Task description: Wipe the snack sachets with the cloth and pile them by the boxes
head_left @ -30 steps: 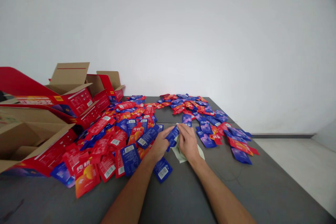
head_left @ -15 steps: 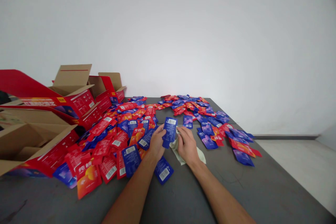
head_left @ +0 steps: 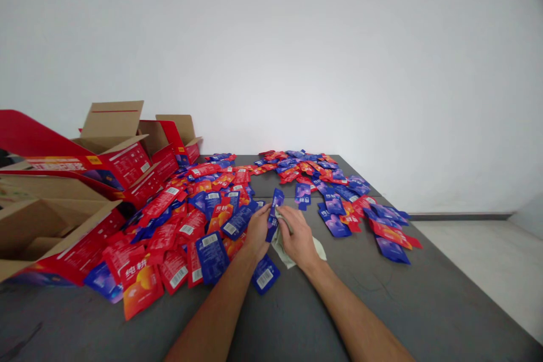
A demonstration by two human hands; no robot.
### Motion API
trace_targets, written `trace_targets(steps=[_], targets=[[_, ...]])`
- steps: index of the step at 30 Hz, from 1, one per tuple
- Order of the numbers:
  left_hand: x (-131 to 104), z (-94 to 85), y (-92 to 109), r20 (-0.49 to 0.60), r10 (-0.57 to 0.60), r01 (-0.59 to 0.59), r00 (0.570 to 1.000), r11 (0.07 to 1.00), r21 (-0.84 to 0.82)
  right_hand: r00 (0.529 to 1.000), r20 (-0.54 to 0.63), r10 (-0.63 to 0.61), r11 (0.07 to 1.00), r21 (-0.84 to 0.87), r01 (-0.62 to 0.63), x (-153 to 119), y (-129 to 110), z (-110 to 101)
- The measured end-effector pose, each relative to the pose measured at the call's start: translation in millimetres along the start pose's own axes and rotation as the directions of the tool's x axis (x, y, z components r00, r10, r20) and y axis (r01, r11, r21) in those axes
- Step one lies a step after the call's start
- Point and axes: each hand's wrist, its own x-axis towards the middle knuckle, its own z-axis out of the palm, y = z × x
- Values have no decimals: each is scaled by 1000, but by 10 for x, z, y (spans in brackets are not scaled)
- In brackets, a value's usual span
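A blue pouch [head_left: 276,203] is pinched in my left hand [head_left: 257,233] and held up over the table, turned so that it looks narrow. My right hand [head_left: 298,235] is closed on a pale greenish-white cloth [head_left: 281,249], part of which hangs below the fingers. The cloth and right fingertips are close against the pouch's right side; whether they press on it cannot be made out. Beneath my left wrist lies another blue pouch [head_left: 265,275], barcode side up. A blue pouch with a barcode [head_left: 212,257] rests by my left forearm.
Red and blue pouches [head_left: 193,225] are heaped on the left of the dark table [head_left: 424,300]. More pouches [head_left: 333,203] lie scattered at the back and right. Open red cartons [head_left: 91,237] stand along the left side, flaps up. A white wall [head_left: 339,68] rises behind.
The held blue pouch has turned from its flat barcode face to a narrow angled view with its printed front showing. My right hand with the cloth has shifted slightly left.
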Motion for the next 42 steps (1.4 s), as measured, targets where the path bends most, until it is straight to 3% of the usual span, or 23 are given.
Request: trace_targets(steps=[4, 9, 18, 22, 29, 31, 35, 38, 42], targets=[[-7, 79, 111, 26, -40, 43, 999, 992, -122, 996, 72, -46, 999, 25, 44, -20, -40, 24], [23, 46, 131, 42, -90, 95, 995, 989, -115, 974, 190, -126, 992, 43, 121, -34, -108, 29], [-72, 22, 23, 217, -167, 167, 962, 986, 18, 996, -47, 75, 987, -139, -81, 56, 61, -130], [-60, 8, 10, 204, -148, 161, 968, 986, -47, 999, -19, 37, 991, -130, -39, 49, 51, -132], [-21, -24, 116, 187, -111, 152, 976, 962, -227, 981, 182, -72, 995, -49, 83, -5, -96, -25], [-29, 2, 139, 171, -134, 173, 976, 956, -235, 985, 161, -67, 996, -52, 77, -4, -88, -20], [-34, 33, 105, 139, -185, 208, 973, 962, -179, 1000, -2, 14, 994, -105, -14, 15, -11, -46], [-30, 21, 54, 135, -142, 156, 981, 982, -102, 997, -57, 50, 990, -126, -57, 20, 25, -62], [-33, 15, 39, 63, 34, -42, 997, 989, 141, 998, 31, 48, 991, -130, -44, 2, -5, -31]])
